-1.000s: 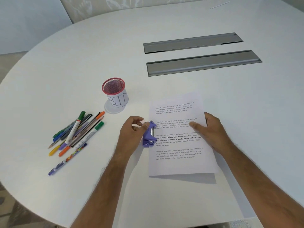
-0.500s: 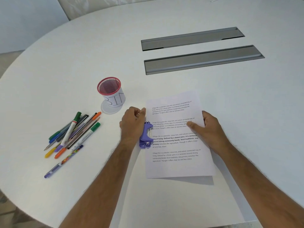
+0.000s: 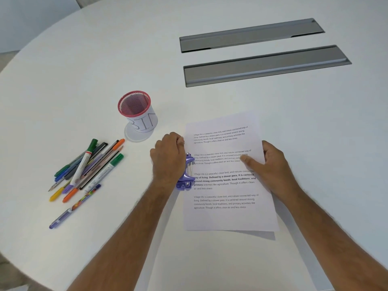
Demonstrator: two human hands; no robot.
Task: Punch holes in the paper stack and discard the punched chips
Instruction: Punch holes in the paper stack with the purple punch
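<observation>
On the desk (image 3: pixel 231 259) the paper stack (image 3: pixel 228 215) lies near the front, right of centre. The punch (image 3: pixel 186 175) sits on the stack's left edge, about halfway along it. The left hand (image 3: pixel 168 158) rests on the punch from the left; the right hand (image 3: pixel 270 166) lies on the stack's right side. The bin (image 3: pixel 138 114) stands behind and left of the stack. The pens (image 3: pixel 84 173) lie in a heap left of the left hand, in front of the bin. Two slots (image 3: pixel 262 66) run side by side behind the stack.
</observation>
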